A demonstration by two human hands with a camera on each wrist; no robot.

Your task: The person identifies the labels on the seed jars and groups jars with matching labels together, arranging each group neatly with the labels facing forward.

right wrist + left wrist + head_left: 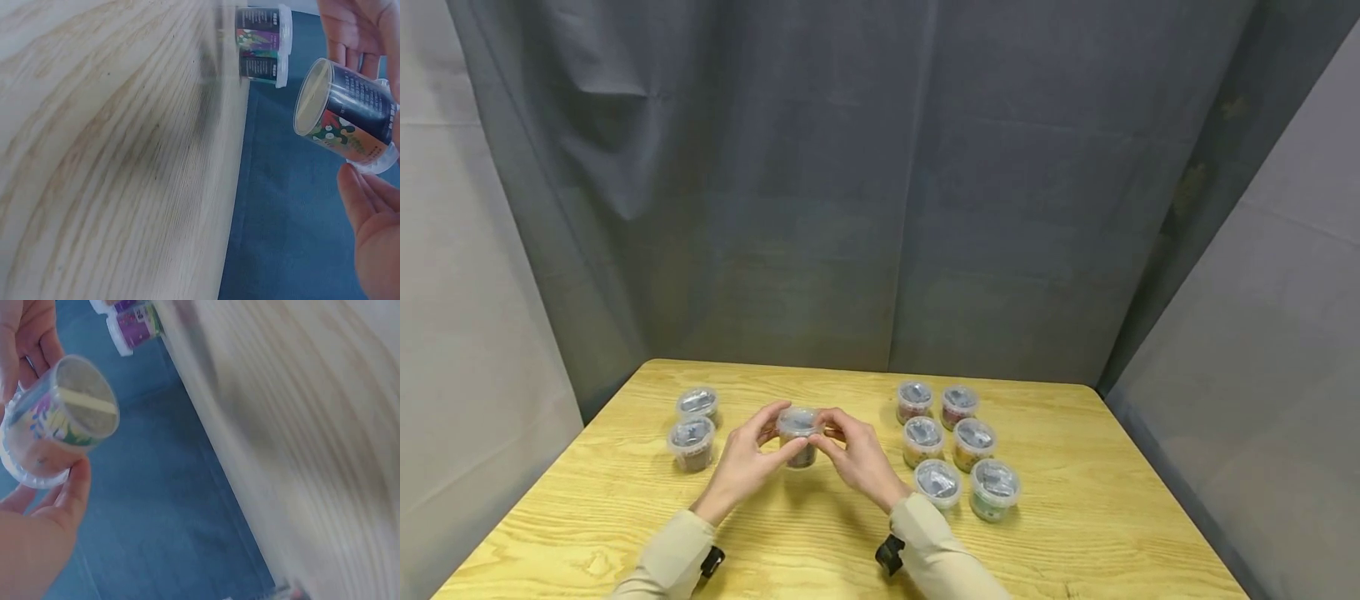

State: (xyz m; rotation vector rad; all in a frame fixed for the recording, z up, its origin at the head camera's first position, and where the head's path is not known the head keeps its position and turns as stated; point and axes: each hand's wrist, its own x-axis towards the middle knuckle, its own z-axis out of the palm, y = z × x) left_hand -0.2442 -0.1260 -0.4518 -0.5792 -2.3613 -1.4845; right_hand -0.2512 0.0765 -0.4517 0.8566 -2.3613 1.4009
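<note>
A small clear plastic tub (pixel 799 433) with a printed label and a clear lid is held a little above the wooden table (pixel 1060 533), between both hands. My left hand (pixel 778 433) pinches its lid rim from the left, thumb below and fingers above. My right hand (pixel 829 429) pinches the rim from the right in the same way. In the left wrist view the tub (pixel 59 422) shows its round base, with my thumb (pixel 69 494) under the lid rim. The right wrist view shows the tub (pixel 344 119) tilted, base toward the table.
Two similar tubs (pixel 697 402) (pixel 692 442) stand left of my hands. Several more tubs (pixel 958 450) stand in a two-wide cluster to the right. A grey curtain (pixel 880 208) hangs behind the table; its far edge (pixel 865 371) is close behind the tubs.
</note>
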